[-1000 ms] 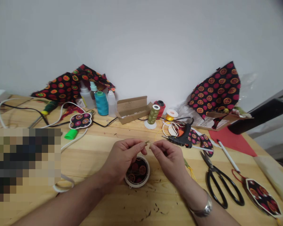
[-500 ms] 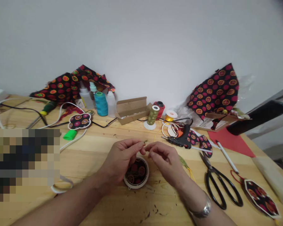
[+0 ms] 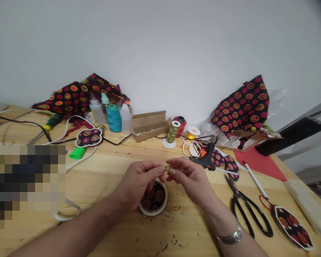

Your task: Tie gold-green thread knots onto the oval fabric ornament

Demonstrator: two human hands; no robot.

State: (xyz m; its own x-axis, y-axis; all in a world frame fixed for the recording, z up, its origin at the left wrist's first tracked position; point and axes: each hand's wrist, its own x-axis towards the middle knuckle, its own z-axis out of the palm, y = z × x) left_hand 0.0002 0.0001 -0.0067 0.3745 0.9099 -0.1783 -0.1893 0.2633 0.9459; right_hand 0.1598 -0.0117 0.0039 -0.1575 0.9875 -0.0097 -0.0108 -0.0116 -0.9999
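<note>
My left hand is closed in a pinch, thumb against forefinger, on a tiny olive-brown piece too small to name. Fingertip to fingertip with it, my right hand is bent in a pinch at the same tiny piece; what it grips is too small to make out. Below the left fingers a round white-rimmed ornament with dark patterned fabric lies on the table, partly covered by that hand. Black-handled scissors rest open to the right of my right hand.
Behind the hands stand an olive thread spool, a teal thread cone and a cardboard box. A black glue gun lies beyond my right hand. Left are a flower-shaped fabric ornament and a green cap; right, an octagonal ornament.
My right hand has shifted slightly up and its fingertips have come to the tiny piece in my left hand. The green tassel beside my right wrist is now hidden. The view has shifted slightly.
</note>
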